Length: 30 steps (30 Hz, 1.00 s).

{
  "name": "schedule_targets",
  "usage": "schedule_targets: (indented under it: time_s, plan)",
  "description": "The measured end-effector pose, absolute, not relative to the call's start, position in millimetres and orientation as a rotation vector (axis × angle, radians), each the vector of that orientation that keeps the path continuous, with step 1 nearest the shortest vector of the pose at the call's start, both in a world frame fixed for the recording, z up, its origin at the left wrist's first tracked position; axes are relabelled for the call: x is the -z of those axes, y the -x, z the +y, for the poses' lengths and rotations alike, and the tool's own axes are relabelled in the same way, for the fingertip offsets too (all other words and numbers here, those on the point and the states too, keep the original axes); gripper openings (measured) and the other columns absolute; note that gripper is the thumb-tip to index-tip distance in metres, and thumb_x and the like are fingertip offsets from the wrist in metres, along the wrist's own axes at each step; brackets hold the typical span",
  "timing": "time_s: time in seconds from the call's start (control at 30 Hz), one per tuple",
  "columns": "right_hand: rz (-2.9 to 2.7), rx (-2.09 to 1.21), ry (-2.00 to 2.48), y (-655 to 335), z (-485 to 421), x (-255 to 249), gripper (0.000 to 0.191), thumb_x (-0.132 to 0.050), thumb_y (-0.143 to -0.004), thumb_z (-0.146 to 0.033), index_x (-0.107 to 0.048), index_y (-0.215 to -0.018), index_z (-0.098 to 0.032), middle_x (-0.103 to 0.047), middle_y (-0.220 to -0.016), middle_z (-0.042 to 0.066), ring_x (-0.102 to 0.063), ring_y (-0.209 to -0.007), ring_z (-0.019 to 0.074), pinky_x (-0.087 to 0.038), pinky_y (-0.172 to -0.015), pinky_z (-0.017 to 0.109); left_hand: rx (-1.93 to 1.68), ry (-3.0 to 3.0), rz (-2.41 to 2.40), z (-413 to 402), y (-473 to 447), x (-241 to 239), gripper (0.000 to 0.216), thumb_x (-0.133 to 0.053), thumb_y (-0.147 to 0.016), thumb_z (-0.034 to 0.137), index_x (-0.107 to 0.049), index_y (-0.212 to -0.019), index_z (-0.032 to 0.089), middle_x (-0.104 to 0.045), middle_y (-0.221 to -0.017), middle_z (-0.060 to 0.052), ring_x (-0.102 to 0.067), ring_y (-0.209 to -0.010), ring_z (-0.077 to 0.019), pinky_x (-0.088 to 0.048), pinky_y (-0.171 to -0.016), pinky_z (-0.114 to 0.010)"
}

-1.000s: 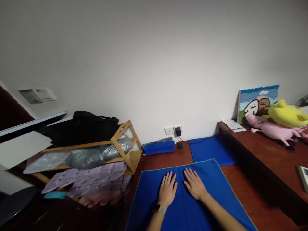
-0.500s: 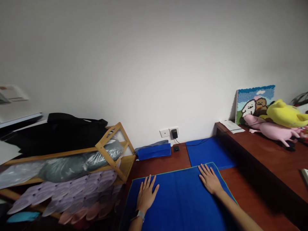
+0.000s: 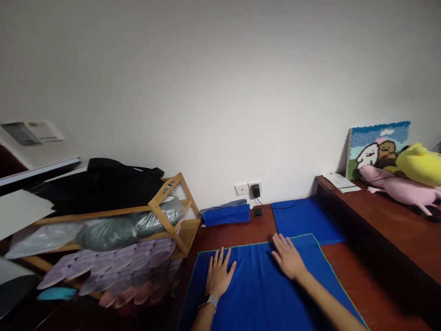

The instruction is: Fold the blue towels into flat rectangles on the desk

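Note:
A blue cloth (image 3: 255, 289) with a green-stitched edge lies spread on the reddish-brown table, its lower part running out of view. My left hand (image 3: 219, 274) rests flat near its far left corner, fingers spread, a watch on the wrist. Further right, my right hand (image 3: 288, 258) lies over the cloth near the far edge, fingers stretched out. Faint creases run through the cloth between the two hands. Beyond the right hand a second blue cloth (image 3: 303, 216) lies flat, partly under the first. A folded blue cloth (image 3: 227, 215) sits against the wall.
To the left stands a wooden rack (image 3: 175, 216) with a black bag (image 3: 113, 186), plastic-wrapped bundles and several lilac slippers (image 3: 120, 262). A plug (image 3: 255, 191) with a cable sits in the wall socket. The raised ledge (image 3: 389, 220) at right bears plush toys (image 3: 399, 186) and a picture (image 3: 382, 147).
My right hand has slid left across the cloth, towards my left hand, and creases have appeared between them. My left hand stays in place on the cloth. The view has turned slightly left.

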State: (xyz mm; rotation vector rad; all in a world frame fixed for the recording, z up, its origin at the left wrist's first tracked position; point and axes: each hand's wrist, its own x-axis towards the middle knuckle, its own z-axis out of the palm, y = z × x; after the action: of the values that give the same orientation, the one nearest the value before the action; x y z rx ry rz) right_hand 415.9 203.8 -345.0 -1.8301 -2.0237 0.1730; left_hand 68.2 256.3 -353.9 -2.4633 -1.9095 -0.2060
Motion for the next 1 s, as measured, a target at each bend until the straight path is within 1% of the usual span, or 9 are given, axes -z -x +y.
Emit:
schedule_targets:
  time_s: [0.1,0.2,0.3,0.47,0.63,0.73,0.8,0.83,1.0]
  plan:
    - [-2.223,-0.239,1.656,-362.5,211.6,348.5,0.069,-0.024,-0.106,-0.059,-0.029,-0.163,-0.022,-0.030,-0.169,0.006,-0.025,-0.157,0.0243,-0.018,-0.130,0.047,0.212,2.452,-1.887,256.6,-68.4,355.7,0.065,-0.035,-0.104,0.061,-0.034,-0.162,0.032,-0.032,-0.171,-0.007,-0.026,-0.158,-0.0302,-0.022,-0.127,-0.055]
    - [-2.239,-0.269,1.735,-357.9,215.5,355.1,0.073,-0.021,-0.105,-0.062,-0.031,-0.162,-0.017,-0.029,-0.168,0.009,-0.024,-0.158,0.0268,-0.018,-0.130,0.050,0.234,2.448,-1.875,258.5,-66.7,357.1,0.064,-0.035,-0.104,0.062,-0.035,-0.161,0.033,-0.034,-0.170,-0.006,-0.028,-0.157,-0.0307,-0.024,-0.127,-0.056]
    - [-2.184,-0.205,1.840,-397.3,213.2,363.5,0.073,-0.020,-0.105,-0.062,-0.031,-0.162,-0.017,-0.029,-0.168,0.009,-0.023,-0.158,0.0268,-0.018,-0.129,0.051,0.233,2.456,-1.886,259.4,-66.4,356.4,0.065,-0.034,-0.104,0.063,-0.033,-0.162,0.034,-0.034,-0.170,-0.006,-0.028,-0.158,-0.0302,-0.023,-0.127,-0.056]
    - [-2.028,-0.061,2.039,-491.3,200.9,376.0,0.067,-0.023,-0.104,-0.059,-0.035,-0.162,-0.028,-0.033,-0.168,0.002,-0.025,-0.157,0.0249,-0.018,-0.129,0.049,0.230,2.468,-1.917,257.8,-67.8,353.2,0.065,-0.034,-0.104,0.063,-0.032,-0.162,0.034,-0.032,-0.171,-0.006,-0.026,-0.158,-0.0297,-0.021,-0.128,-0.055]
    - [-1.884,-0.046,2.179,-550.1,192.1,381.8,0.071,-0.017,-0.102,-0.054,-0.039,-0.161,-0.020,-0.039,-0.166,0.008,-0.031,-0.155,0.0309,-0.024,-0.127,0.053,0.217,2.469,-1.935,257.3,-68.8,353.8,0.065,-0.034,-0.104,0.063,-0.033,-0.162,0.034,-0.029,-0.172,-0.005,-0.025,-0.159,-0.0297,-0.020,-0.128,-0.054]
    - [-1.838,-0.035,2.163,-562.3,190.7,385.3,0.073,-0.015,-0.100,-0.061,-0.041,-0.160,-0.028,-0.046,-0.163,0.003,-0.034,-0.153,0.0342,-0.028,-0.125,0.055,0.189,2.492,-1.960,258.4,-68.0,352.2,0.067,-0.031,-0.103,0.066,-0.033,-0.162,0.034,-0.028,-0.172,-0.005,-0.024,-0.159,-0.0300,-0.021,-0.127,-0.055]
    - [-1.811,-0.002,2.122,-562.1,191.0,386.7,0.073,-0.017,-0.099,-0.066,-0.043,-0.158,-0.034,-0.050,-0.159,0.001,-0.037,-0.152,0.0356,-0.029,-0.125,0.057,0.164,2.522,-1.966,260.2,-63.6,349.3,0.067,-0.031,-0.103,0.066,-0.034,-0.162,0.034,-0.029,-0.172,-0.006,-0.026,-0.158,-0.0295,-0.023,-0.127,-0.054]
    - [-1.807,0.018,2.091,-559.3,191.4,386.7,0.072,-0.019,-0.099,-0.067,-0.043,-0.158,-0.034,-0.051,-0.159,0.001,-0.037,-0.152,0.0359,-0.028,-0.125,0.057,0.166,2.530,-1.952,261.4,-59.5,347.6,0.067,-0.031,-0.104,0.066,-0.035,-0.162,0.033,-0.030,-0.172,-0.006,-0.027,-0.158,-0.0288,-0.024,-0.127,-0.053]
    - [-1.931,0.031,1.887,-508.4,196.8,376.4,0.070,-0.025,-0.103,-0.060,-0.039,-0.161,-0.023,-0.041,-0.164,0.006,-0.033,-0.154,0.0310,-0.023,-0.128,0.053,0.217,2.431,-1.913,270.8,-23.6,343.3,0.064,-0.035,-0.105,0.060,-0.040,-0.160,0.029,-0.032,-0.171,-0.008,-0.027,-0.158,-0.0285,-0.022,-0.128,-0.051]
